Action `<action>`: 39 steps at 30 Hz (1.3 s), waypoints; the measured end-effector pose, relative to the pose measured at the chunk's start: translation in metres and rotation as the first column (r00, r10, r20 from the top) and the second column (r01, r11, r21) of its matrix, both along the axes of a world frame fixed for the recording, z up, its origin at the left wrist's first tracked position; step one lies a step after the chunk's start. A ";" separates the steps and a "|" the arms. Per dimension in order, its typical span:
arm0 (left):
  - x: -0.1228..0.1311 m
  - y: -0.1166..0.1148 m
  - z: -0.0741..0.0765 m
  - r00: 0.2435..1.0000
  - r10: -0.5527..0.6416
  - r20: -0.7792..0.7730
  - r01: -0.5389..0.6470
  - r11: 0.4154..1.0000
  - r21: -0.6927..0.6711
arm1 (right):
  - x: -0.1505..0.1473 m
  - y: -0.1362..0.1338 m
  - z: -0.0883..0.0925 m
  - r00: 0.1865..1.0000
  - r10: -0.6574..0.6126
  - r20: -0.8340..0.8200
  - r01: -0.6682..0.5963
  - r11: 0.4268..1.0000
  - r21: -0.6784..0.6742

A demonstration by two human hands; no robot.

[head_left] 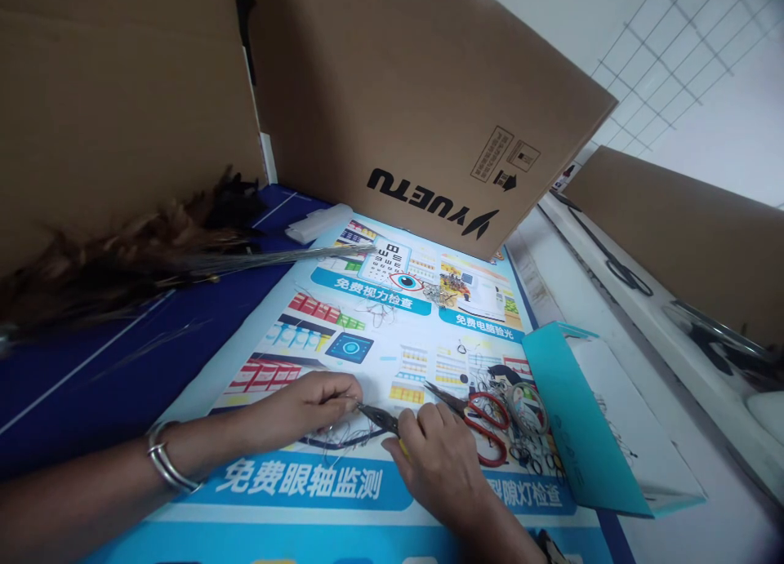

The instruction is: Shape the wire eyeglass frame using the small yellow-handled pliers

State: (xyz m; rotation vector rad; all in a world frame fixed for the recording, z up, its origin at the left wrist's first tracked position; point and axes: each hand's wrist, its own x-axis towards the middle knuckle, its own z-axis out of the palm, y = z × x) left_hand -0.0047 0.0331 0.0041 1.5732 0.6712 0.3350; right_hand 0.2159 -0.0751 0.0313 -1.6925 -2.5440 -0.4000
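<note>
My left hand [318,402], with a silver bracelet on the wrist, is closed in a pinch on a thin wire at the jaw tips of the pliers. My right hand [438,458] is wrapped round the needle-nose pliers [380,418], whose dark jaws point left and whose handle shows a bit of yellow. Below the jaws, a loose tangle of thin wires [352,440] lies over the printed sheet [287,507]. Just right of my right hand lie red-handled scissors [490,411], blades pointing up and left. Beside them are coiled wires [527,417] and small dark loops.
An open teal box [569,421] with small wire pieces inside stands at the right. Long straight wires [275,259] and brown feathers [140,242] lie at the left. Large cardboard boxes [367,99] close off the back. More wire bits [438,295] lie farther up the sheet.
</note>
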 end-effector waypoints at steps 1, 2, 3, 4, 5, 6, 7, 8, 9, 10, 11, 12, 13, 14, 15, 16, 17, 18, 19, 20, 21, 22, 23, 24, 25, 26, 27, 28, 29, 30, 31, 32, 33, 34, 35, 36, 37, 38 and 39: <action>0.000 0.000 0.001 1.000 -0.003 -0.001 0.003 1.000 0.005 | 0.000 0.000 -0.001 1.000 -0.003 -0.014 0.002 1.000 -0.007; 0.000 0.000 0.002 1.000 -0.001 -0.004 0.001 1.000 0.008 | 0.000 0.000 -0.002 0.999 -0.006 -0.035 0.005 1.000 -0.011; 0.000 -0.001 0.003 1.000 0.002 -0.005 -0.002 1.000 0.009 | 0.000 0.000 -0.004 0.998 -0.009 -0.061 0.007 1.000 -0.018; 0.000 -0.001 0.004 1.000 0.008 -0.005 -0.008 1.000 0.010 | 0.000 0.001 -0.006 0.996 -0.014 -0.093 0.011 1.000 -0.028; 0.000 -0.002 0.004 1.000 0.016 -0.004 -0.016 1.000 0.009 | 0.000 0.001 -0.008 0.991 -0.023 -0.131 0.018 0.999 -0.041; 0.001 -0.002 0.004 1.000 0.023 0.001 -0.023 1.000 0.002 | 0.001 0.001 -0.009 0.985 -0.034 -0.171 0.025 0.998 -0.059; 0.001 -0.003 0.004 1.000 0.030 0.007 -0.029 1.000 -0.011 | 0.001 0.001 -0.011 0.976 -0.047 -0.213 0.031 0.996 -0.079; 0.001 -0.003 0.003 0.999 0.036 0.013 -0.035 0.999 -0.024 | 0.002 0.002 -0.013 0.966 -0.060 -0.252 0.035 0.994 -0.102; 0.002 -0.003 0.001 0.999 0.041 0.016 -0.040 0.998 -0.038 | 0.002 0.002 -0.014 0.955 -0.070 -0.288 0.035 0.992 -0.124; 0.002 -0.003 0.000 0.999 0.047 0.014 -0.047 0.998 -0.049 | 0.003 0.002 -0.015 0.944 -0.079 -0.321 0.034 0.989 -0.144; 0.002 -0.003 -0.002 0.999 0.053 0.012 -0.052 0.997 -0.057 | 0.003 0.002 -0.016 0.932 -0.084 -0.352 0.029 0.987 -0.161; 0.002 -0.003 -0.004 0.998 0.058 0.014 -0.057 0.996 -0.062 | 0.004 0.002 -0.016 0.920 -0.091 -0.381 0.025 0.984 -0.176; 0.003 -0.003 -0.005 0.998 0.063 0.016 -0.062 0.996 -0.064 | 0.004 0.002 -0.017 0.907 -0.101 -0.409 0.023 0.982 -0.190; 0.003 -0.003 -0.006 0.997 0.068 0.021 -0.066 0.996 -0.066 | 0.004 0.002 -0.017 0.894 -0.109 -0.434 0.020 0.979 -0.203; 0.003 -0.002 -0.008 0.997 0.072 0.028 -0.070 0.995 -0.068 | 0.004 0.002 -0.017 0.882 -0.118 -0.456 0.018 0.976 -0.217; 0.003 -0.002 -0.008 0.996 0.077 0.039 -0.074 0.995 -0.073 | 0.004 0.002 -0.017 0.872 -0.127 -0.472 0.018 0.973 -0.229; 0.003 -0.002 -0.009 0.995 0.082 0.049 -0.078 0.994 -0.082 | 0.004 0.002 -0.018 0.865 -0.135 -0.483 0.016 0.970 -0.241; 0.003 -0.002 -0.009 0.995 0.086 0.056 -0.080 0.993 -0.091 | 0.005 0.003 -0.018 0.860 -0.142 -0.490 0.015 0.967 -0.254; 0.003 -0.001 -0.010 0.994 0.086 0.062 -0.080 0.992 -0.099 | 0.005 0.003 -0.018 0.856 -0.148 -0.495 0.013 0.964 -0.266; 0.003 -0.001 -0.010 0.994 0.086 0.069 -0.078 0.992 -0.103 | 0.005 0.003 -0.018 0.854 -0.154 -0.498 0.012 0.961 -0.277; 0.003 -0.001 -0.011 0.994 0.084 0.071 -0.076 0.992 -0.104 | 0.006 0.004 -0.018 0.852 -0.158 -0.499 0.010 0.958 -0.287; 0.003 0.000 -0.011 0.994 0.082 0.071 -0.075 0.992 -0.101 | 0.007 0.004 -0.019 0.852 -0.161 -0.499 0.008 0.956 -0.294; 0.003 0.000 -0.012 0.994 0.082 0.070 -0.075 0.992 -0.097 | 0.007 0.004 -0.019 0.852 -0.163 -0.497 0.007 0.954 -0.300; 0.003 0.000 -0.012 0.994 0.083 0.067 -0.077 0.993 -0.094 | 0.008 0.004 -0.019 0.853 -0.163 -0.495 0.006 0.953 -0.304; 0.003 0.000 -0.013 0.995 0.084 0.061 -0.078 0.993 -0.090 | 0.008 0.004 -0.019 0.856 -0.162 -0.492 0.003 0.951 -0.308; 0.003 0.000 -0.013 0.995 0.086 0.055 -0.081 0.993 -0.085 | 0.009 0.004 -0.020 0.858 -0.161 -0.488 0.000 0.950 -0.313; 0.003 0.000 -0.014 0.995 0.089 0.051 -0.085 0.993 -0.082 | 0.009 0.004 -0.020 0.860 -0.160 -0.485 -0.003 0.948 -0.319; 0.003 -0.001 -0.014 0.995 0.093 0.048 -0.089 0.993 -0.077 | 0.009 0.004 -0.020 0.862 -0.159 -0.481 -0.006 0.947 -0.323; 0.003 -0.001 -0.014 0.994 0.097 0.046 -0.094 0.993 -0.073 | 0.010 0.004 -0.020 0.866 -0.155 -0.476 -0.009 0.946 -0.324; 0.004 -0.002 -0.013 0.994 0.103 0.043 -0.100 0.993 -0.068 | 0.010 0.005 -0.020 0.870 -0.151 -0.469 -0.010 0.946 -0.323; 0.004 -0.002 -0.013 0.993 0.108 0.041 -0.105 0.992 -0.065 | 0.010 0.005 -0.020 0.875 -0.145 -0.462 -0.012 0.948 -0.319; 0.004 -0.002 -0.012 0.993 0.111 0.036 -0.109 0.992 -0.062 | 0.010 0.005 -0.020 0.880 -0.135 -0.455 -0.016 0.950 -0.313; 0.004 -0.002 -0.011 0.993 0.113 0.031 -0.111 0.992 -0.056 | 0.010 0.006 -0.019 0.885 -0.126 -0.448 -0.019 0.952 -0.305; 0.004 -0.003 -0.010 0.993 0.113 0.027 -0.112 0.993 -0.050 | 0.010 0.006 -0.018 0.891 -0.117 -0.439 -0.021 0.955 -0.297; 0.005 -0.003 -0.009 0.994 0.111 0.024 -0.109 0.993 -0.045 | 0.009 0.005 -0.017 0.897 -0.108 -0.429 -0.024 0.956 -0.291; 0.004 -0.003 -0.009 0.994 0.107 0.021 -0.106 0.994 -0.041 | 0.009 0.005 -0.016 0.904 -0.101 -0.415 -0.024 0.958 -0.285; 0.004 -0.003 -0.009 0.994 0.104 0.019 -0.103 0.994 -0.037 | 0.008 0.005 -0.014 0.914 -0.097 -0.395 -0.019 0.960 -0.279; 0.004 -0.003 -0.009 0.994 0.104 0.016 -0.103 0.994 -0.032 | 0.007 0.005 -0.013 0.924 -0.095 -0.371 -0.011 0.962 -0.272; 0.004 -0.003 -0.009 0.994 0.105 0.015 -0.104 0.994 -0.030 | 0.006 0.004 -0.012 0.934 -0.095 -0.344 0.000 0.964 -0.266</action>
